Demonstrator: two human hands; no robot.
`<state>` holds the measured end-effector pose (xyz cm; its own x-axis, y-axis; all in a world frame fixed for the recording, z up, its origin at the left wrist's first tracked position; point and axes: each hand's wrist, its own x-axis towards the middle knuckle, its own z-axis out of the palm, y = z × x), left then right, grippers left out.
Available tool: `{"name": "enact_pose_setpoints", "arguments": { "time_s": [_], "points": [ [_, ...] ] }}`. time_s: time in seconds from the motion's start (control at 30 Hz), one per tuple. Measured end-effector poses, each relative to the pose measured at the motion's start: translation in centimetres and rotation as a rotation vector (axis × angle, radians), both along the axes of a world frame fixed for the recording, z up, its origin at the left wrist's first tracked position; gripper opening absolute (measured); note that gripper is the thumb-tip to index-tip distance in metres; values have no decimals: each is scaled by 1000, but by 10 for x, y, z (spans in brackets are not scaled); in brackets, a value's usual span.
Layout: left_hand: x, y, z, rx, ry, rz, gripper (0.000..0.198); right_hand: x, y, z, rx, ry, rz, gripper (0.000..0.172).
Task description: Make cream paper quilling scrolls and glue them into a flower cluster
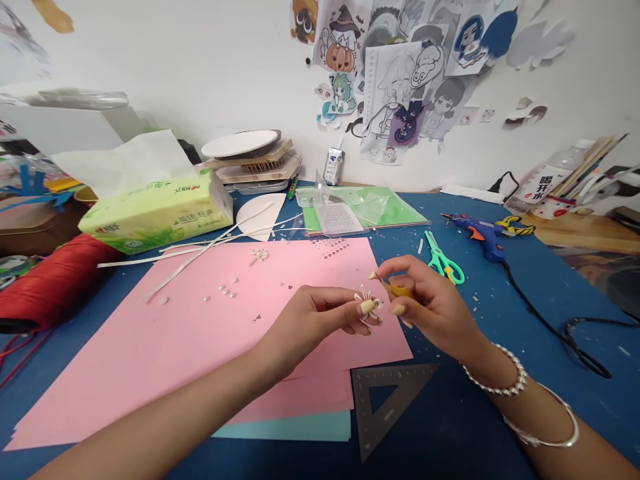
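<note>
Between thumb and fingers, my left hand (345, 310) pinches a small cream-white craft piece (379, 303) with thin strips sticking out and a round, bead-like end. Close to its right side is my right hand (433, 303), its fingers curled around a small yellow-handled tool (400, 291). A thin dark part of that tool points left, above the craft piece; its exact kind is hard to make out. Under the hands lie pink paper sheets (200, 347). On them rest a white bow-like piece (259, 256), several pearl beads (226, 291) and a sheet of small gems (333, 248).
A dark set square (370, 427) lies near the front. To the right are green scissors (440, 257) and a blue glue gun (483, 233) with a trailing cord. White paper strips (200, 257), a tissue pack (160, 213) and a red thread spool (65, 280) occupy the left.
</note>
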<state>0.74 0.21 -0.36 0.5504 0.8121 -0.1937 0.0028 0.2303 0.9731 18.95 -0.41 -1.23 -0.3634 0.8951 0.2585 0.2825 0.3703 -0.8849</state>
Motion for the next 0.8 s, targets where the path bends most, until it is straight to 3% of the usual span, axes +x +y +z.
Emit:
{"name": "enact_pose_setpoints", "arguments": {
  "time_s": [0.37, 0.67, 0.8],
  "points": [
    [3, -1, -3, -17, 52, -120, 13, -1, 3, 5, -181, 1, 117, 14],
    [3, -2, -4, -86, 6, -162, 17, -4, 4, 2, -161, 44, 59, 17],
    [4, -1, -5, -103, 5, -112, 15, -4, 4, -1, -139, -12, 27, 19]
  ]
}}
